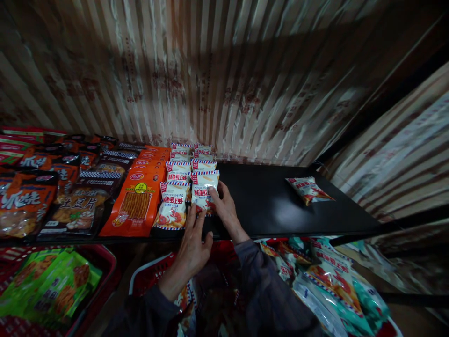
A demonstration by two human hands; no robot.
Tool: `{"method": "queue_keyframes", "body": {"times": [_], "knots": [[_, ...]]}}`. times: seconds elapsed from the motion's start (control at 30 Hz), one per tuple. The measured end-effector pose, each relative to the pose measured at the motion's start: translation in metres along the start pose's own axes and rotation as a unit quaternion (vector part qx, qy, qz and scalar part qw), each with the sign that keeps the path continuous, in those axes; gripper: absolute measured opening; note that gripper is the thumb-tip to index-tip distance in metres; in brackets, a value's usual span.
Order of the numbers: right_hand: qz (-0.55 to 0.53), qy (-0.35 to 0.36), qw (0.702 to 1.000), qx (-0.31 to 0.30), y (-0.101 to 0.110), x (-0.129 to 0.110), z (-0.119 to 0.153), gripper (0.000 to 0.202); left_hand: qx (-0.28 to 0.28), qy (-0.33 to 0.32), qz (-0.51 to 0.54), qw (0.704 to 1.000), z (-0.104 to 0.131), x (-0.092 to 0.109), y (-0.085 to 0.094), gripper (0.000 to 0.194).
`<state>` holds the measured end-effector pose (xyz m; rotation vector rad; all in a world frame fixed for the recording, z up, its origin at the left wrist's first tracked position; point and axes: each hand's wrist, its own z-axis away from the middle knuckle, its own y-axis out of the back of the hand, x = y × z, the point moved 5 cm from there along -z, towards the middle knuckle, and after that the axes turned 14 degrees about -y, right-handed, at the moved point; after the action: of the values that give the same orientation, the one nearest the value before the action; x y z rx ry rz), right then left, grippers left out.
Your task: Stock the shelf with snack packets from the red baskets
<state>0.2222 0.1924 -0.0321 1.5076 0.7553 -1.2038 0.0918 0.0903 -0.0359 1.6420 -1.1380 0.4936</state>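
A white and red snack bag stands at the front of the right row on the black shelf. My right hand holds its right side, with the thumb over the front and the other fingers along the edge. My left hand is open below, fingers stretched out and their tips at the bag's lower edge. Just left of it stands a matching snack bag, at the front of a second row. More of the same bags are lined up behind both.
Orange packets and dark potato-chip packets fill the shelf's left. One snack bag lies alone on the black shelf at right. Below are a red basket of green packets and another basket with mixed bags. Striped sheeting hangs behind.
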Motion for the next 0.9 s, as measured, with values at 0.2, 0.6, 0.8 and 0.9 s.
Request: {"method": "queue_keyframes", "body": {"times": [0.2, 0.6, 0.8, 0.9], "knots": [[0.021, -0.005, 1.0, 0.01, -0.003, -0.0037, -0.0002, 0.053, 0.004, 0.003, 0.013, 1.0, 0.0006, -0.0001, 0.0009, 0.057], [0.051, -0.018, 0.999, -0.004, -0.0025, -0.0051, 0.0036, 0.051, -0.008, 0.008, 0.01, 1.0, -0.0018, 0.0018, 0.0054, 0.055], [0.069, -0.02, 0.997, -0.006, -0.0007, -0.0056, 0.004, 0.052, 0.001, -0.004, 0.022, 1.0, -0.0011, 0.0019, 0.0057, 0.056], [0.069, -0.017, 0.997, -0.012, 0.0001, -0.0051, 0.0042, 0.052, 0.004, -0.006, 0.027, 1.0, -0.0011, 0.0016, 0.0052, 0.056]]}}
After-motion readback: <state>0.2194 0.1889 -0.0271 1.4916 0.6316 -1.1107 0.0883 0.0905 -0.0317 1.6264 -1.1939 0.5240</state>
